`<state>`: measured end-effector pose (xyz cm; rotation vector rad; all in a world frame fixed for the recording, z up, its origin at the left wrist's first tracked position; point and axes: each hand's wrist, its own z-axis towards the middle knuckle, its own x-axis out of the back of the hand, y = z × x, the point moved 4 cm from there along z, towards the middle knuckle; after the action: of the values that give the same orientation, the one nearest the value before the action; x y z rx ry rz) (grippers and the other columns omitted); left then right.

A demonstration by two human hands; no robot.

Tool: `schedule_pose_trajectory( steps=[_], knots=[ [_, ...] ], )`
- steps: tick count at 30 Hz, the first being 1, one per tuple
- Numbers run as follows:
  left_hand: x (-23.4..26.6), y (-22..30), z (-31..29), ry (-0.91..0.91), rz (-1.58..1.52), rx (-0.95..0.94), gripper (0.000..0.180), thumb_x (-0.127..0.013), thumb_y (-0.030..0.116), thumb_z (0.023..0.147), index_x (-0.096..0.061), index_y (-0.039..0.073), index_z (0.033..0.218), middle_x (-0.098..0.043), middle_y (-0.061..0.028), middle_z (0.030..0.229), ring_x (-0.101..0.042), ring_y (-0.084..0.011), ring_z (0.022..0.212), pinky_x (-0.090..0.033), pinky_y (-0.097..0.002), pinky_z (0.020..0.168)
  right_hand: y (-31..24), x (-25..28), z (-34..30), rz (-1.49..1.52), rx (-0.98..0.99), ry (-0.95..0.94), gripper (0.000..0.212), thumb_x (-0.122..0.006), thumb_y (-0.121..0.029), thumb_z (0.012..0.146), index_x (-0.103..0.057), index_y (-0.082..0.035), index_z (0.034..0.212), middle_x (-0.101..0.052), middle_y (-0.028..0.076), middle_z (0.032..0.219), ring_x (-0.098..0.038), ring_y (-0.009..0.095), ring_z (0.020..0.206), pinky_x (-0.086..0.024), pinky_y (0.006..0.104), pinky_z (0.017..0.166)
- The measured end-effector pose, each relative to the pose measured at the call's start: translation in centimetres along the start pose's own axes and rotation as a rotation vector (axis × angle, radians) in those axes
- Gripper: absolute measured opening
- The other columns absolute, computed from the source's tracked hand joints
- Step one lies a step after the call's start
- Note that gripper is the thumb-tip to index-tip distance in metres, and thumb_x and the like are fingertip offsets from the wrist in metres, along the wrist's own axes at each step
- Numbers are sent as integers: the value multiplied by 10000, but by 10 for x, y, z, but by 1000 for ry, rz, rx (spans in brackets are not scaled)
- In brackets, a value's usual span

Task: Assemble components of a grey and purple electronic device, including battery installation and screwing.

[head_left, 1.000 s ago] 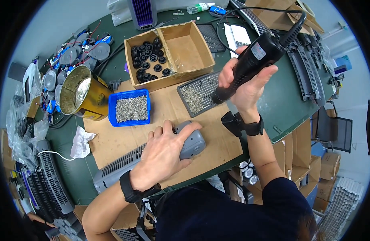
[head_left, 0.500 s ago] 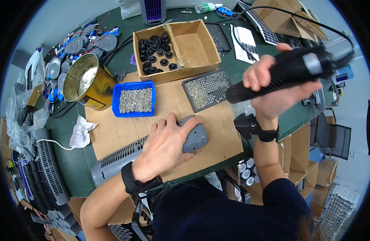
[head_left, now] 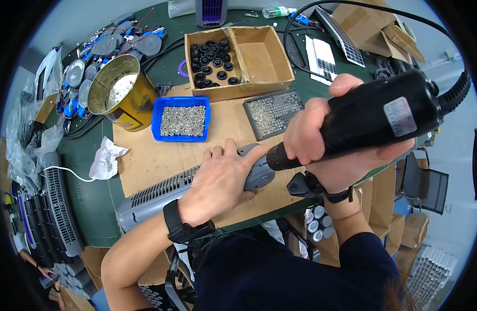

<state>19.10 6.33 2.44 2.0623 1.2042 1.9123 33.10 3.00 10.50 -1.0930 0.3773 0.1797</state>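
Observation:
My left hand (head_left: 222,179) presses flat on a long grey plastic housing (head_left: 150,196) with vent slots, lying on a cardboard sheet (head_left: 145,155). My right hand (head_left: 329,140) grips a black corded electric screwdriver (head_left: 376,116). The tool's tip points left and meets the rounded end of the housing beside my left fingers. A blue tray of small screws (head_left: 182,122) and a dark grid tray of screws (head_left: 274,110) lie just beyond.
A divided cardboard box (head_left: 259,54) holds black round parts in its left half. A yellow metal can (head_left: 119,93) stands at left, with a crumpled white cloth (head_left: 106,158) near it. Grey slotted panels (head_left: 62,207) are stacked at far left. Cardboard boxes lie at right.
My right hand has brought the screwdriver down and closer, from raised over the grid tray to the rounded end of the housing. My left hand stays on the housing.

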Motion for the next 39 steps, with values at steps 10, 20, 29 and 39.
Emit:
schedule_pose_trajectory(
  steps=[10, 20, 29, 39],
  knots=[
    [-4, -4, -2, 8, 27, -15, 829, -831, 181, 664, -410, 203, 1379, -515, -231, 1075, -568, -407, 954, -443, -461, 840, 10, -19, -3, -77, -166, -176, 939, -396, -954, 630, -422, -100, 1020, -497, 76, 534, -448, 171, 420, -416, 311, 424],
    [-10, 7, -7, 143, 300, -94, 942, -831, 224, 639, -344, 109, 1436, -551, -193, 994, -611, -340, 863, -488, -415, 759, -12, 39, 11, 94, 269, 129, 998, -291, -931, 711, -435, -74, 1204, -480, 46, 580, -456, 148, 456, -417, 310, 454],
    [24, 13, -18, -48, 14, 86, 883, -823, 160, 566, -397, 50, 1332, -604, -245, 977, -651, -430, 864, -541, -450, 785, 33, 90, 8, -228, 80, 415, 915, -243, -901, 759, -433, -93, 1144, -436, 44, 577, -435, 158, 480, -405, 314, 474],
    [38, 18, -87, 11, -474, 85, 896, -837, 207, 550, -410, 71, 1326, -644, -183, 1119, -656, -380, 1000, -531, -413, 866, 38, 96, 11, -271, 105, 411, 887, -246, -871, 792, -426, -74, 1138, -452, 45, 577, -447, 145, 481, -409, 294, 475]
  ],
)
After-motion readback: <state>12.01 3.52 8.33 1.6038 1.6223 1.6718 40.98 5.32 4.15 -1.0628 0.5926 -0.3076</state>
